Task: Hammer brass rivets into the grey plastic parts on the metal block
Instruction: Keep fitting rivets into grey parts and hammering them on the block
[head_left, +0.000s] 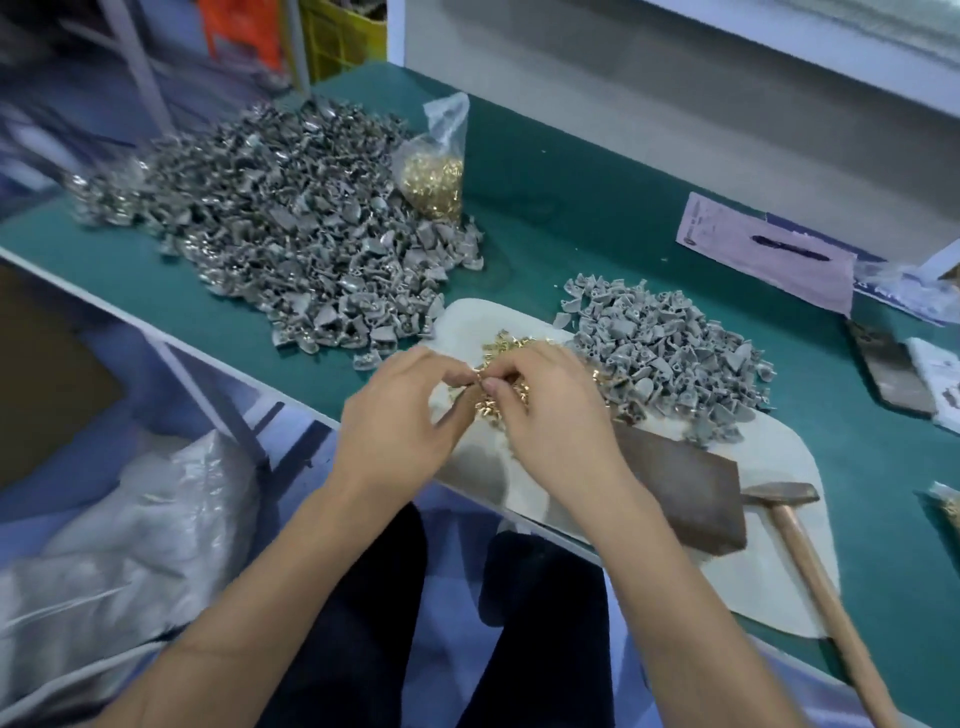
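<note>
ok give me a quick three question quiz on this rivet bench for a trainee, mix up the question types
1. True or false: the wooden-handled hammer is in the person's right hand.
2. Multiple choice: the clear plastic bag of brass rivets stands against A) the large far pile of grey plastic parts, B) the small near pile of grey plastic parts, C) the dark metal block.
3. Fill in: both hands, left hand included, are picking at the loose brass ______ on the pale mat.

Key: 1 false, it lies on the mat beside the block; 2 A; 3 rivets.
</note>
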